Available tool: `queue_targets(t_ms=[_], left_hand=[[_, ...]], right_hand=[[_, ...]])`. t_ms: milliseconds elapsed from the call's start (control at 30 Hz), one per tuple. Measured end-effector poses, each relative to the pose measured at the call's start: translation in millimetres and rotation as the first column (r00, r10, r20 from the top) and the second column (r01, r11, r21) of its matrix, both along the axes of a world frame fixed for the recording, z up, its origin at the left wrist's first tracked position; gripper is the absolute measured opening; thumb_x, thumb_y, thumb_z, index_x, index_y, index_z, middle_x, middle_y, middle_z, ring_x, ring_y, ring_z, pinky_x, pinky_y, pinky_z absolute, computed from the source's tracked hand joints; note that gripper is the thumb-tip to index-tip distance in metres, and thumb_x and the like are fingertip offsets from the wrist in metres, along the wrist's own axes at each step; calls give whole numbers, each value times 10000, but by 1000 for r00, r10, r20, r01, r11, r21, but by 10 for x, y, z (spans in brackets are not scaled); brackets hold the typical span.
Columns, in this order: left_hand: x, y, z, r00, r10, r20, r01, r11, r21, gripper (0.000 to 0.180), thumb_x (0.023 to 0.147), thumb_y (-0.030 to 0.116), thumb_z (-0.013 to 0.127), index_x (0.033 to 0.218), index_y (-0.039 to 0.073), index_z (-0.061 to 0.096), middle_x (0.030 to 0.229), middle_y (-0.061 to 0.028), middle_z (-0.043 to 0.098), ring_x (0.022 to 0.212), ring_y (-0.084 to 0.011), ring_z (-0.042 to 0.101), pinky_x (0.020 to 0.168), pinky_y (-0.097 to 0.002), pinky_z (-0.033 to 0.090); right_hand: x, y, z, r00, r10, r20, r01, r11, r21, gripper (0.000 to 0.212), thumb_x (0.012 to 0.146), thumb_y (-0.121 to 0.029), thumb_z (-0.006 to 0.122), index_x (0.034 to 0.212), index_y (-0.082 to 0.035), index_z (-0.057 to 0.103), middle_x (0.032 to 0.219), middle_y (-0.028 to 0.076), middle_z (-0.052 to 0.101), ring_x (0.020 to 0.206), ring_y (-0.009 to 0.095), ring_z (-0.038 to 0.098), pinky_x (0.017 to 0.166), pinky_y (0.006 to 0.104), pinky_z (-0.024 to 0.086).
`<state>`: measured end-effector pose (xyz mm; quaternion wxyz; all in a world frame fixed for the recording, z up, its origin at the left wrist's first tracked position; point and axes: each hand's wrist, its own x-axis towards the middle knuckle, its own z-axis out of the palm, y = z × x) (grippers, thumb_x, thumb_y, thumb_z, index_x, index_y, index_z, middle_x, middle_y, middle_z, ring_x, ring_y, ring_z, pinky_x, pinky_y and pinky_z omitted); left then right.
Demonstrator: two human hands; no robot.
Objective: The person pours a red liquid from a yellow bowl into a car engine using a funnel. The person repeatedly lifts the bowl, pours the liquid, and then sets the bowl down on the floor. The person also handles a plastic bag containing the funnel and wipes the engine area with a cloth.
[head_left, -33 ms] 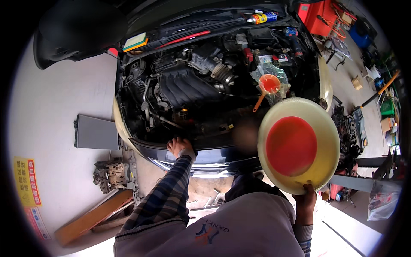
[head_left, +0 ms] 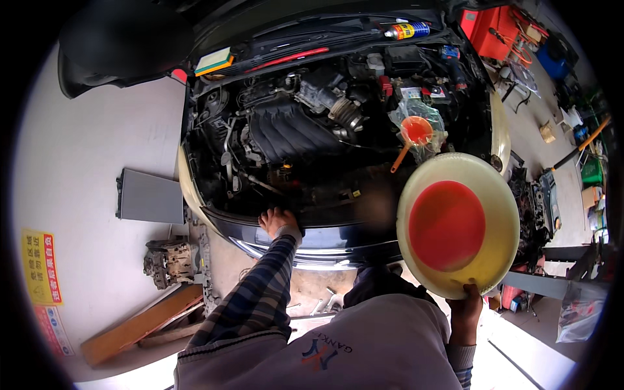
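Bright daylight, dim engine bay (head_left: 312, 149), fisheye-bent edges, perhaps slightly soft.

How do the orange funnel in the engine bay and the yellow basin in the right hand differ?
The orange funnel is small and stands in the engine bay, with clear plastic around it; the yellow basin looks far larger and is held at its rim by the right hand. No hand touches the funnel; the left hand rests on the car's front edge. The funnel looks empty; the basin holds red liquid. Both are round and open-topped.
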<state>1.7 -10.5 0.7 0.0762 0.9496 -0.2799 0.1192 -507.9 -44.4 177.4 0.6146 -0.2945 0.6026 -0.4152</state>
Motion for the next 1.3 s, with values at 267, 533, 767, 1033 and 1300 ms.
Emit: queue_targets(t_ms=[267,533,767,1033,1300], left_hand=[[-43,69,153,997,25,-68,-28,999,-44,253,839,256,553,941,72,693,1082,-135,639,1183,-348,493,1123,-481,280],[12,84,97,995,51,-88,-53,998,-21,252,834,254,555,933,67,691,1115,-135,632,1201,-356,489,1136,-487,270],[-20,67,117,997,40,-71,-42,998,-39,256,832,257,555,920,54,685,1119,-141,630,1211,-364,482,1136,-496,265],[-55,75,211,996,34,-84,-36,999,-23,261,829,243,545,942,57,689,1085,-145,634,1167,-356,496,1113,-484,288],[-118,-24,231,995,39,-97,-36,999,33,254,840,251,542,955,75,685,1101,-132,628,1174,-338,499,1114,-479,289]], right_hand=[[-139,57,-208,837,163,-522,-326,915,-238,204,799,106,620,976,58,531,913,165,665,776,206,668,619,315,579],[-23,-58,-18,997,-53,56,56,997,-57,363,715,100,713,1008,42,506,888,153,652,758,211,662,615,330,568],[-192,56,-305,944,81,-321,-188,929,-319,375,720,123,706,1019,43,494,930,160,639,769,211,646,621,333,571],[-19,-51,43,983,-107,152,92,990,105,289,789,42,609,1062,16,517,1035,134,620,865,224,640,665,341,555],[-307,90,-235,692,190,-697,-511,811,-286,391,758,48,732,1070,6,499,1062,154,630,948,248,658,761,381,561]])
